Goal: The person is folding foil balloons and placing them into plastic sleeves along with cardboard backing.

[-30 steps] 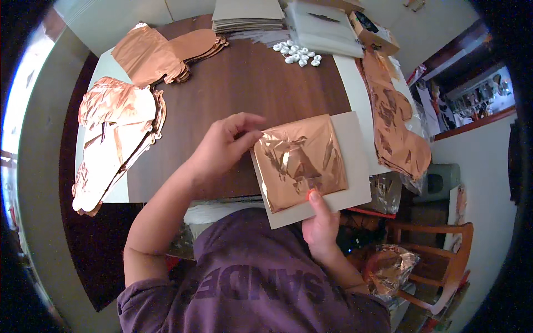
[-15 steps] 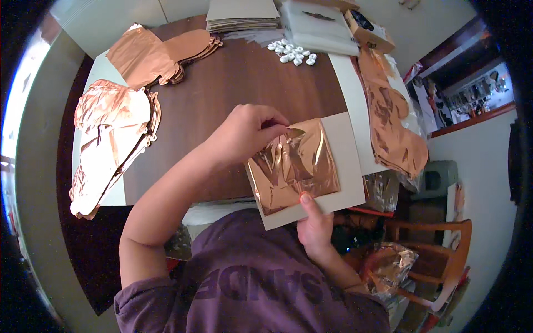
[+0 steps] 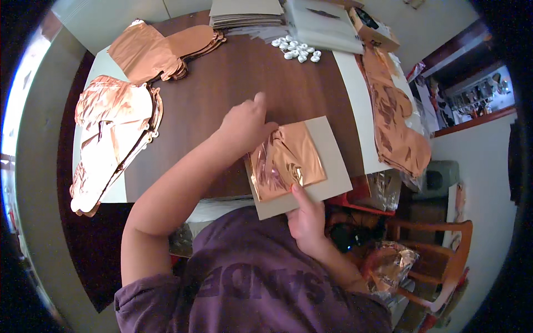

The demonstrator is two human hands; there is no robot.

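My right hand [image 3: 306,219] grips a square grey card [image 3: 333,158] by its near edge, thumb on top. On the card lies a folded rose-gold foil balloon [image 3: 300,147], creased and shiny, with the thumb pressing its near edge. At the foil's far left corner is my left hand [image 3: 247,126]. Its thumb touches the foil while a finger points up and away, apart from the thumb. The other left fingers are partly hidden. Card and foil are held tilted over the table's near edge.
Flat foil balloons [image 3: 114,125] lie stacked at the left, with another stack [image 3: 139,53] behind and one [image 3: 391,105] at the right. Small white coils [image 3: 297,49], grey cards [image 3: 244,8] and clear plastic bags [image 3: 319,28] sit at the back. A wooden chair [image 3: 458,250] stands right.
The card with the foil has moved slightly left and toward the table's far side. My left fingers have come off the foil's far edge, and the foil there lies flatter.
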